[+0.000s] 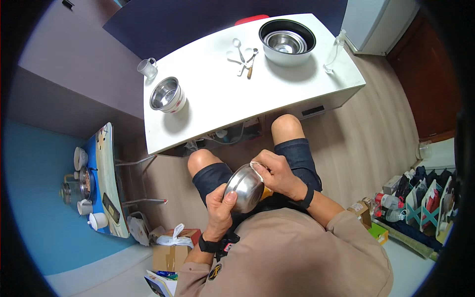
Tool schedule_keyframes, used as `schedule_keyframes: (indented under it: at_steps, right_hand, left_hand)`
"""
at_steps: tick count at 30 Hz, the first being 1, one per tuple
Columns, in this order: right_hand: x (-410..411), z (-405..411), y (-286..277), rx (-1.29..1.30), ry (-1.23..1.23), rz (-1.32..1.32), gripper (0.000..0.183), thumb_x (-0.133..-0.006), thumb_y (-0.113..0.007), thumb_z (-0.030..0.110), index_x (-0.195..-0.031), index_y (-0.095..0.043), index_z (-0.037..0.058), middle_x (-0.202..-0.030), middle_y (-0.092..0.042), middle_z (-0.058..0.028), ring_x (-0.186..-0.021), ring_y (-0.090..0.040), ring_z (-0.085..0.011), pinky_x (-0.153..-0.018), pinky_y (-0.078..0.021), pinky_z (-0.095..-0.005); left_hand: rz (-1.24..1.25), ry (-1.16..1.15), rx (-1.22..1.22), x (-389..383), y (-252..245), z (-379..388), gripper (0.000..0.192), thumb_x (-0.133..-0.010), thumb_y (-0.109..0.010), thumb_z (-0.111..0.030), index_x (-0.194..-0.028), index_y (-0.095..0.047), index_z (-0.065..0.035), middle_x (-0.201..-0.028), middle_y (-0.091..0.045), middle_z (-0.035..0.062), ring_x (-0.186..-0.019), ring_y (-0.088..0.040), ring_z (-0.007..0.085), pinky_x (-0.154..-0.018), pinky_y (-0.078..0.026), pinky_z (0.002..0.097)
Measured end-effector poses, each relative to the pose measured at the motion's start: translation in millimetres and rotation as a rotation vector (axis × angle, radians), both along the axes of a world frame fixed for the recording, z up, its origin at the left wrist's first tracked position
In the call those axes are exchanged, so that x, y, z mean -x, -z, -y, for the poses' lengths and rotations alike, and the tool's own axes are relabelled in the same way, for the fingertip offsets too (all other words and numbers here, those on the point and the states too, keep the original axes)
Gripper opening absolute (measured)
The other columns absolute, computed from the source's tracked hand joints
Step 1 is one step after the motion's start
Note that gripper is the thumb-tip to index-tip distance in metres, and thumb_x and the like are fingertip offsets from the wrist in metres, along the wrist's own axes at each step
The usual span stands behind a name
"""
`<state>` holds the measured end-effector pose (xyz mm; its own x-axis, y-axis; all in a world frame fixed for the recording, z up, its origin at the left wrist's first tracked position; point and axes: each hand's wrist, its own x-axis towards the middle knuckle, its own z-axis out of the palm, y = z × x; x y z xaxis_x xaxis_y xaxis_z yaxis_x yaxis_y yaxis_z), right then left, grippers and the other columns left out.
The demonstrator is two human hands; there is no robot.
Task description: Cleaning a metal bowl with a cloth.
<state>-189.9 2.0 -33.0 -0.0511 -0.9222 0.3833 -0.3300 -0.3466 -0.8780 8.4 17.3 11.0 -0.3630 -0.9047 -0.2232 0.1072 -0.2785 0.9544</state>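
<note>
Above my lap, a shiny stainless steel bowl (pixel 245 193) is tilted on its side, its outer wall facing up towards me. My left hand (pixel 219 204) grips the bowl's left side, with the thumb on the outside. At the rim's upper right, my right hand (pixel 276 172) pinches a white cloth (pixel 256 170) against the metal. Only a small part of that cloth shows between the fingers. Something yellow-orange (pixel 266 193) peeks out under my right hand, and what it is I cannot tell.
Before my knees stands a white table (pixel 222 100). It bears nested bowls (pixel 167 95), a clear mug (pixel 147 68), several spoons (pixel 243 59), a large pot (pixel 287 55) holding steel bowls (pixel 285 42), and a spray bottle (pixel 335 52). A folding table (pixel 107 178) with dishes is at left.
</note>
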Motion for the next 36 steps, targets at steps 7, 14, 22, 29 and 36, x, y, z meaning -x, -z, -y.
schedule_keyframes:
  at_steps: [7,14,22,29,36]
  right_hand:
    - [-11.5,-9.1,-41.6,0.247,-0.120,-0.238,0.017,-0.074,-0.068,0.000,-0.089,-0.062,0.0023,-0.079,-0.057,-0.0120,-0.062,-0.060,-0.0280,-0.051,-0.0489,-0.0334]
    - [-0.3,-3.8,-9.7,0.095,-0.080,0.071,0.009,-0.083,-0.064,0.005,-0.091,-0.063,0.0020,-0.078,-0.057,-0.0124,-0.069,-0.062,-0.0288,-0.057,-0.0489,-0.0349]
    - [7.8,5.2,-4.7,0.136,-0.049,0.220,0.018,-0.094,-0.059,0.018,-0.098,-0.063,0.0006,-0.081,-0.062,-0.0116,-0.071,-0.061,-0.0234,-0.066,-0.0496,-0.0320]
    - [28.1,2.4,-4.6,-0.069,-0.170,0.289,0.024,-0.096,-0.058,0.023,-0.094,-0.064,0.0002,-0.076,-0.065,-0.0121,-0.067,-0.063,-0.0202,-0.062,-0.0491,-0.0302]
    - [32.4,16.8,-10.2,0.071,-0.274,0.051,0.013,-0.084,-0.064,0.012,-0.089,-0.067,0.0003,-0.079,-0.066,-0.0136,-0.070,-0.065,-0.0294,-0.062,-0.0515,-0.0341]
  left_hand:
    - [0.036,0.047,-0.003,-0.9,5.7,4.1,0.034,-0.092,-0.063,-0.033,-0.095,-0.064,0.0009,-0.077,-0.056,-0.0047,-0.068,-0.045,0.0037,-0.060,-0.035,0.0205]
    - [-0.008,0.054,-0.017,1.5,0.2,-1.7,0.027,-0.093,-0.062,-0.027,-0.086,-0.063,-0.0002,-0.067,-0.048,-0.0069,-0.060,-0.036,0.0020,-0.054,-0.027,0.0198]
    - [-0.088,0.040,-0.009,5.8,-2.1,1.3,0.030,-0.093,-0.063,-0.027,-0.095,-0.065,0.0024,-0.071,-0.053,-0.0054,-0.061,-0.039,0.0026,-0.056,-0.029,0.0193]
    - [-0.079,0.312,-0.200,5.7,4.3,15.1,0.046,-0.088,-0.066,-0.029,-0.116,-0.060,0.0066,-0.102,-0.067,0.0086,-0.088,-0.063,0.0144,-0.080,-0.048,0.0282]
    - [0.062,0.165,-0.204,34.5,-9.1,20.7,0.029,-0.089,-0.058,-0.021,-0.106,-0.063,0.0014,-0.086,-0.061,-0.0012,-0.076,-0.052,0.0056,-0.066,-0.039,0.0206]
